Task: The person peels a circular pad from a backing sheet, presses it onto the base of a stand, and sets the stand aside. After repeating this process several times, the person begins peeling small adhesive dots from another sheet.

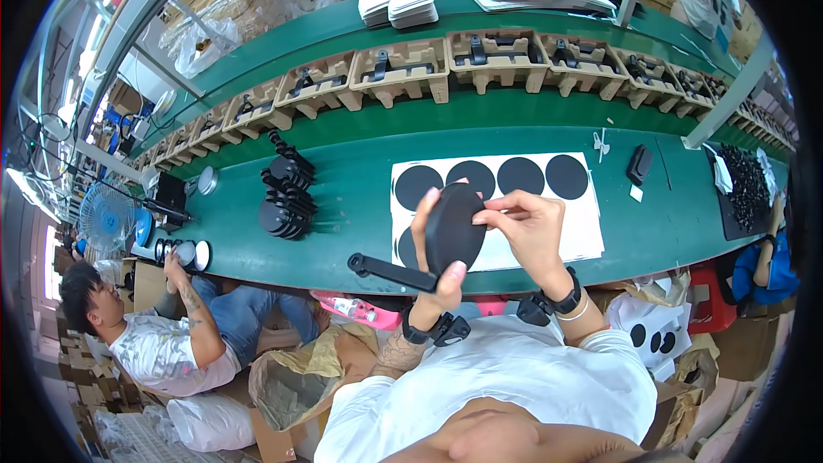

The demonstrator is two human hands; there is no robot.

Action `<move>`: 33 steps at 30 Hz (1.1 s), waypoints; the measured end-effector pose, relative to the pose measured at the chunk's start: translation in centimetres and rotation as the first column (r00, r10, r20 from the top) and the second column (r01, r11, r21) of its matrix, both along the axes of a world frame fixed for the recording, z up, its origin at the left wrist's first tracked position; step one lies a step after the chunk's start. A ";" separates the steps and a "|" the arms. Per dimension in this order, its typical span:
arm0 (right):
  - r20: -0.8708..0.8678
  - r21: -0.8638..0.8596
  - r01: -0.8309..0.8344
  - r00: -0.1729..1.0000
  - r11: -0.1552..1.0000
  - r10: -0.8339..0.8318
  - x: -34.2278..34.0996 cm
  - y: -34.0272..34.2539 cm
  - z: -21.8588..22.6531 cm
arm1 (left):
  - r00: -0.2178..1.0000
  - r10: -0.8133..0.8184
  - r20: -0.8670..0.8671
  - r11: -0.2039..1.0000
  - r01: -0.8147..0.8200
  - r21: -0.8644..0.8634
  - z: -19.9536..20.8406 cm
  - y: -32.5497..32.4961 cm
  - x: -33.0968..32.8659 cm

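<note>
My left hand (439, 298) is wrapped round a black round stand base (454, 230), tilted up over the bench. A flat black arm (387, 271) with a hole at its end sticks out to the left of it. My right hand (533, 230) has thumb and forefinger pinched together at the right rim of the base. Whether a thin layer is caught between those fingertips is too small to tell. Under both hands lies a white sheet (588, 227) of black round pads (520, 176); the base and hands hide some of them.
Several black stands (287, 216) are grouped on the green bench (351, 154) to the left. Cardboard trays (399, 81) with black parts line the back. A black device (639, 165) and a pile of small black parts (741, 184) lie right. A co-worker (163, 334) sits at left.
</note>
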State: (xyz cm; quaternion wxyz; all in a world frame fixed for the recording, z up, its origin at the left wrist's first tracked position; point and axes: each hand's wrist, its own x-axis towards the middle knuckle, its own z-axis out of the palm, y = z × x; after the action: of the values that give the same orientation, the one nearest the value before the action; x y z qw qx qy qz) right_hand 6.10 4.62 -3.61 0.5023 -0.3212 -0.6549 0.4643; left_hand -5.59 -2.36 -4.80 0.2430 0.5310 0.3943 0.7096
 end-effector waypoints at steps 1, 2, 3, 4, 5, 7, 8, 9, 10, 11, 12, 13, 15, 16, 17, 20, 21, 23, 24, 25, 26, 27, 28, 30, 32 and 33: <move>-0.003 -0.002 0.005 1.000 1.000 -0.005 0.2 0.7 0.1 | 0.987 -0.060 0.151 0.998 0.064 -0.018 0.3 0.1 0.0; 0.127 0.039 0.025 0.992 0.999 -0.030 0.6 1.5 0.3 | 0.947 -0.119 0.297 0.991 0.133 -0.027 0.7 0.1 -0.2; 0.253 0.081 0.039 0.966 0.996 -0.059 0.9 2.3 0.5 | 0.883 -0.170 0.438 0.979 0.202 -0.027 0.9 0.2 -0.4; 0.375 0.122 0.048 0.922 0.991 -0.091 1.1 2.6 0.6 | 0.884 -0.176 0.433 0.977 0.209 -0.029 1.0 0.1 -0.7; 0.372 0.122 0.053 0.923 0.991 -0.095 1.1 2.6 0.6 | 0.831 -0.200 0.520 0.968 0.251 -0.029 1.0 -0.1 -0.9; 0.166 0.519 0.052 0.973 0.853 -0.161 0.9 2.4 0.4 | 0.699 -0.232 0.677 0.944 0.331 -0.018 1.0 -0.3 -1.2; 0.057 0.685 0.077 0.986 0.724 -0.159 0.7 2.3 0.4 | 0.699 -0.235 0.675 0.942 0.334 -0.019 1.1 -0.2 -1.3; 0.055 0.685 0.081 0.985 0.724 -0.162 0.5 2.1 0.4 | 0.708 -0.188 0.680 0.954 0.297 -0.045 1.1 0.1 -1.3; 0.132 0.768 -0.050 0.988 0.639 -0.082 0.2 1.8 0.5 | 0.716 -0.145 0.683 0.962 0.263 -0.070 1.1 0.3 -1.3; 0.219 0.827 -0.178 0.976 0.533 -0.013 -0.2 1.6 0.6 | 0.721 -0.102 0.685 0.969 0.228 -0.095 1.1 0.5 -1.3; 0.312 0.861 -0.301 0.949 0.411 0.043 -0.5 1.4 0.8 | 0.723 -0.110 0.682 0.967 0.236 -0.094 0.8 0.7 -1.4; 0.309 0.863 -0.295 0.951 0.410 0.035 -1.0 1.5 0.5 | 0.725 -0.180 0.665 0.972 0.237 0.005 0.1 0.9 -1.6; 0.223 0.861 -0.211 0.974 0.462 0.030 -1.9 2.8 -1.0 | 0.722 -0.321 0.612 0.947 0.251 0.201 -2.1 1.6 -2.1; 0.176 0.858 -0.165 0.984 0.485 0.024 -2.1 3.4 -1.3 | 0.721 -0.334 0.607 0.942 0.266 0.203 -3.2 1.9 -2.7; 0.171 0.863 -0.159 0.985 0.479 0.017 -2.7 4.3 -0.9 | 0.939 -0.105 0.328 0.994 0.100 0.032 -4.5 1.9 -4.1; 0.137 0.680 -0.057 0.989 0.731 -0.051 -5.1 9.8 0.3 | 0.806 0.444 -0.391 0.861 -0.504 -0.061 -5.5 1.2 -8.2; 0.157 0.626 -0.014 0.982 0.780 -0.108 -6.1 12.2 0.8 | 0.715 0.575 -0.398 0.768 -0.639 -0.038 -4.4 0.1 -9.6; 0.196 0.536 0.102 0.951 0.838 -0.241 -7.6 17.9 2.3 | 0.498 0.808 -0.316 0.549 -0.831 0.092 -5.3 -1.5 -15.7; 0.193 0.580 0.183 0.916 0.794 -0.352 -8.2 21.8 1.6 | 0.317 0.876 -0.364 0.397 -0.902 0.170 -5.2 -2.8 -18.8; 0.179 0.627 0.254 0.873 0.736 -0.454 -9.1 24.9 1.9 | 0.116 0.915 -0.386 0.228 -0.939 0.259 -4.5 -4.2 -22.1; 0.303 0.597 0.259 0.804 0.759 -0.512 -9.5 27.7 2.1 | 0.057 0.880 -0.471 0.192 -0.950 0.244 -3.8 -5.3 -25.0; 0.435 0.558 0.248 0.725 0.792 -0.534 -10.7 29.1 2.0 | -0.013 0.828 -0.560 0.135 -0.966 0.222 -3.6 -6.9 -27.5; 0.429 0.563 0.247 0.728 0.789 -0.534 -11.5 30.4 1.8 | -0.018 0.832 -0.555 0.130 -0.965 0.226 -3.5 -8.0 -30.2; 0.555 0.470 0.242 0.666 0.849 -0.498 -12.2 32.8 1.0 | 0.389 0.464 -0.796 0.575 -0.816 -0.063 -4.2 -8.0 -35.4; 0.617 0.418 0.253 0.625 0.872 -0.477 -13.0 34.0 0.3 | 0.528 0.186 -0.829 0.715 -0.651 -0.254 -5.9 -6.6 -37.6; 0.621 0.494 0.190 0.606 0.849 -0.497 -14.1 32.9 -0.2 | 0.543 0.061 -0.837 0.698 -0.623 -0.354 -5.7 -6.3 -38.5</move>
State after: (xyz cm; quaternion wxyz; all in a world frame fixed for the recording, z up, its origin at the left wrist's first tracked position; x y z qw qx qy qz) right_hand -8.00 37.56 -3.80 0.3321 -0.4973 -0.7997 0.0537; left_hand -44.06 -8.62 -10.47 0.0538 0.5753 0.7694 0.2723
